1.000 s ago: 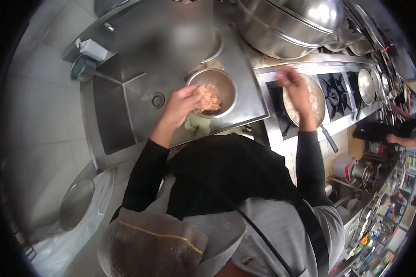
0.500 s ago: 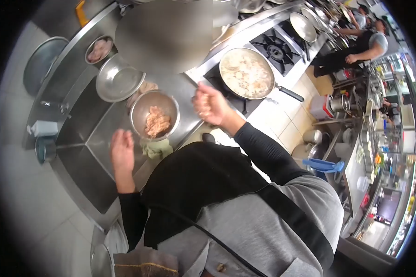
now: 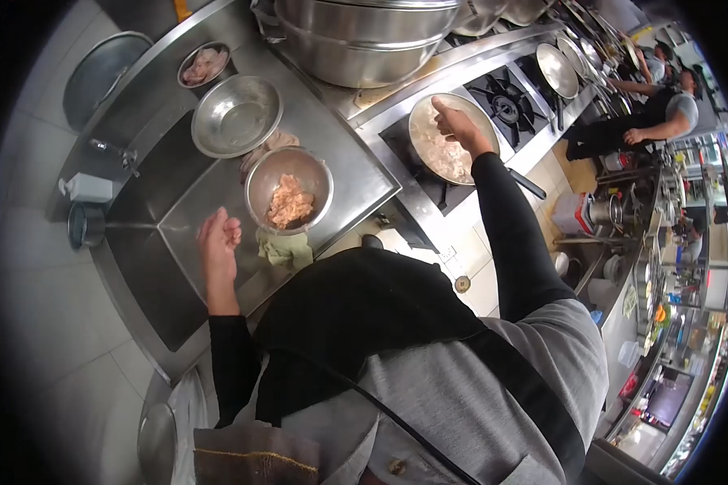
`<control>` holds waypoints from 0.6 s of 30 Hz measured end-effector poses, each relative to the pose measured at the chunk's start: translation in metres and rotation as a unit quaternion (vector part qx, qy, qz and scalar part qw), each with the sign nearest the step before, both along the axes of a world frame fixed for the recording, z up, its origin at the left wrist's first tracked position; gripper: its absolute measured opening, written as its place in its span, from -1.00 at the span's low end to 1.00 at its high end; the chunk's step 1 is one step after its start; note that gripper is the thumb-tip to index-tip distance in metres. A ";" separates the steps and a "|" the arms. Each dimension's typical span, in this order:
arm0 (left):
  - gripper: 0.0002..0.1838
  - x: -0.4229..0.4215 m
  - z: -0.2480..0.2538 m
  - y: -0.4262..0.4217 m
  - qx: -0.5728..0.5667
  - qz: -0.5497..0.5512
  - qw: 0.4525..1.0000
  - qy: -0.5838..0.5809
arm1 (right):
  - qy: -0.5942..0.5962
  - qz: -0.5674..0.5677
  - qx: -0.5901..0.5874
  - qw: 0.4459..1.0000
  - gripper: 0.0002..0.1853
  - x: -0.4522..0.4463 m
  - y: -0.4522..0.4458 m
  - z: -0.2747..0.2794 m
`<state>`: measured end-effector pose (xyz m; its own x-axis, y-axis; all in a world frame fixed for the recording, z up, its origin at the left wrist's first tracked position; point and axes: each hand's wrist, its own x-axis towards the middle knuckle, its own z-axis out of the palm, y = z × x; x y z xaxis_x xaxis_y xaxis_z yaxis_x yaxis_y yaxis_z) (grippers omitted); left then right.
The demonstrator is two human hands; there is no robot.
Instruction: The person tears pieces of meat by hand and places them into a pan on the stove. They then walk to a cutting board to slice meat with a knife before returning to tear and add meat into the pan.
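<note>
My right hand is over the frying pan on the stove, fingers curled; whatever is inside them is hidden. Pale pieces of food in cloudy liquid fill the pan. To the left, my left hand hovers above the sink edge, fingers loosely bent and apart, with nothing in it. Between the hands stands a steel bowl with pinkish raw minced meat in it. A green cloth lies against the bowl's near side.
Behind the bowl are an empty steel bowl, a crumpled cloth and a small container of raw meat. Large stacked steel pots stand at the back. The pan handle juts right. A co-worker stands farther right.
My right hand has moved from beside the steel bowl out over the frying pan. My left hand stays near the sink edge. The camera view has shifted slightly, showing the stacked pots.
</note>
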<state>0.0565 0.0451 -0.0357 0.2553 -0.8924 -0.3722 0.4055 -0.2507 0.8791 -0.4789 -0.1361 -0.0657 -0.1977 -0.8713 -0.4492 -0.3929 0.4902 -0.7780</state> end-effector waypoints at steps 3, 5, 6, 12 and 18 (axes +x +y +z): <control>-0.77 -0.011 0.001 -0.004 0.013 0.000 0.999 -0.031 | -0.072 0.015 0.071 0.995 -0.07 -0.011 -0.025 -0.026; -0.75 -0.014 0.001 -0.003 0.026 0.003 0.999 -0.042 | -0.054 -0.024 0.066 0.996 0.01 0.003 -0.025 -0.012; -0.74 -0.014 -0.004 -0.005 0.031 -0.006 0.998 -0.045 | -0.072 0.002 0.062 0.995 0.01 0.007 -0.020 0.006; -0.72 -0.019 -0.022 -0.005 0.039 -0.050 0.997 -0.043 | -0.095 0.173 -0.130 0.972 -0.67 0.107 -0.015 0.048; -0.68 -0.027 -0.027 -0.016 0.020 -0.100 0.991 -0.086 | 0.187 0.657 -0.181 0.708 -0.68 0.303 0.084 0.074</control>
